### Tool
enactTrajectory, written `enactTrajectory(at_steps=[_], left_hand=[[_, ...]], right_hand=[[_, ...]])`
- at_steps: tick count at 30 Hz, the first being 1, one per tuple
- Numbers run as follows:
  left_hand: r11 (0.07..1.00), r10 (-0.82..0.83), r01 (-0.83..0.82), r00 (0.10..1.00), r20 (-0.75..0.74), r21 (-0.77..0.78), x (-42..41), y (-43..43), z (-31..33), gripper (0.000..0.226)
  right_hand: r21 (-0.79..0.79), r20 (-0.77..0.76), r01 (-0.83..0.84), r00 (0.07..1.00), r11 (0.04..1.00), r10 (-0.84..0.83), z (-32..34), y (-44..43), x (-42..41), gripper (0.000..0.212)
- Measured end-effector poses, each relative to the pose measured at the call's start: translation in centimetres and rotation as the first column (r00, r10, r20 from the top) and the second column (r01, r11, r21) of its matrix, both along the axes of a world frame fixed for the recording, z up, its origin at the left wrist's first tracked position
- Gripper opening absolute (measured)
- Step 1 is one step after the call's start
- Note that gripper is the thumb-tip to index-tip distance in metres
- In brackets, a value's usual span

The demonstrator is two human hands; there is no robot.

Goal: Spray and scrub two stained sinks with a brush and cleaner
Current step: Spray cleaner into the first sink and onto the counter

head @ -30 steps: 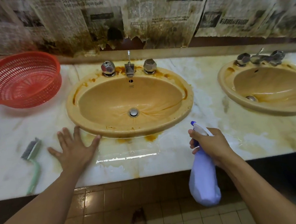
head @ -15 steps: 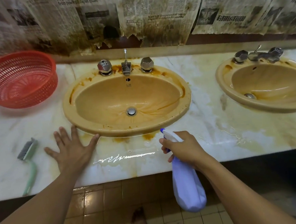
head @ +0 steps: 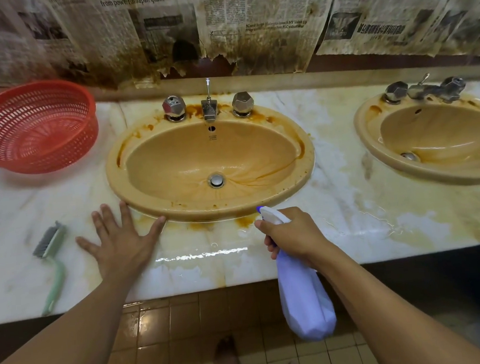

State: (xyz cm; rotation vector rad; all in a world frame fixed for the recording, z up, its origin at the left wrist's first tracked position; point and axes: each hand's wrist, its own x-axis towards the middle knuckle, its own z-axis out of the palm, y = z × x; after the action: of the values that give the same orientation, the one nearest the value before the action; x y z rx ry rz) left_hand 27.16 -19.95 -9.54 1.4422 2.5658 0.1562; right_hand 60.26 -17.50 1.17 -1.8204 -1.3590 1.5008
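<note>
On my feed, the wall [head: 366, 59] behind is covered with newspaper sheets [head: 165, 30], their lower edges torn and stained dark brown. A tan ledge [head: 339, 76] runs along beneath them. The tabletop [head: 348, 211] is pale veined marble, blotched yellow-orange and wet near its front edge, where a bright strip of light reflects. A red slotted basket [head: 30, 128] sits tilted toward me at the far left. Below, the floor [head: 172, 328] is glossy brown square tile, giving way to paler tile lower down. Under the tabletop at right it is too dark for me to make anything out.
</note>
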Motion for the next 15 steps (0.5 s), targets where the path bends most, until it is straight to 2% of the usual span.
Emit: enactTrajectory(at_steps=[3, 11, 15], left_hand=[[1.000, 0.002, -0.002, 1.000, 0.003, 0.003, 0.0, 0.0, 0.0, 0.115], [1.000, 0.008, -0.008, 1.000, 0.010, 0.013, 0.1, 0.0, 0.0, 0.115], [1.000, 0.004, -0.004, 1.000, 0.006, 0.022, 0.2, 0.0, 0.2, 0.113]], right_hand=[[0.013, -0.003, 0.042, 0.999, 0.999, -0.042, 0.0, 0.6, 1.7, 0.017], [0.080, 0.022, 0.342, 0.939, 0.936, -0.344, -0.3, 1.3, 7.3, 0.017], [0.079, 0.029, 0.347, 0.936, 0.934, -0.350, -0.4, 1.6, 8.4, 0.019]])
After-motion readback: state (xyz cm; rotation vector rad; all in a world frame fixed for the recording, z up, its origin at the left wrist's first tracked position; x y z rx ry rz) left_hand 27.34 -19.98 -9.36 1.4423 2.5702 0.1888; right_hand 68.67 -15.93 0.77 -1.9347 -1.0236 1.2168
